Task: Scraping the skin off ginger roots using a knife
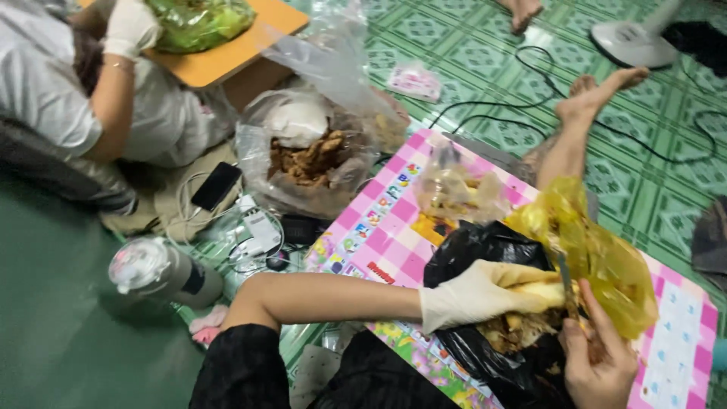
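Note:
My left hand (473,294), in a pale rubber glove, grips a yellowish peeled piece of root or fruit (539,291) over an open black plastic bag (473,242) of brown peelings. My right hand (598,362), bare, is closed around a small knife (566,286) whose blade rests against that piece. A yellow plastic bag (598,250) lies just beyond both hands, on a pink checked mat (394,220) spread over the floor.
A clear bag of brown pieces (310,155) stands past the mat. Another person (91,91) in white, gloved, sits at the upper left beside a wooden board with a green bag (201,23). A phone (216,185), cables, a bottle (163,273), someone's bare legs (575,125) and a fan base (632,42) surround us.

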